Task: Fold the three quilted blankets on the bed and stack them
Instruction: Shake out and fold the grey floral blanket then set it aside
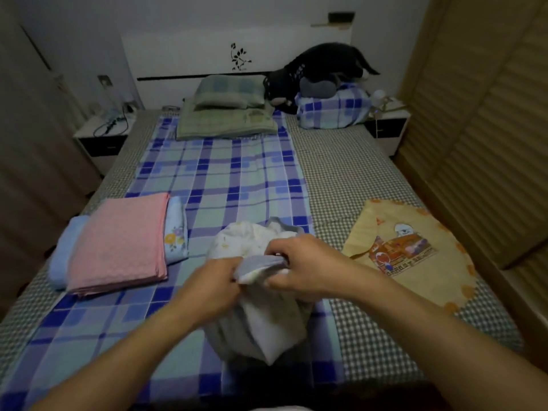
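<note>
A crumpled white and grey quilted blanket (261,321) hangs bunched above the bed's near middle. My left hand (216,280) and my right hand (302,262) both pinch its grey upper edge, close together. On the left lies a folded pink blanket (121,244) stacked on a folded light blue floral one (176,229). A yellow blanket with a cartoon print (409,250) lies spread flat on the right side of the bed.
The bed carries a blue plaid sheet (219,173) over a checked cover (350,173). Green pillows (228,114), a plaid pillow (332,108) and a black plush toy (320,69) sit at the headboard. Nightstands flank the bed; a wooden wardrobe (480,114) stands right.
</note>
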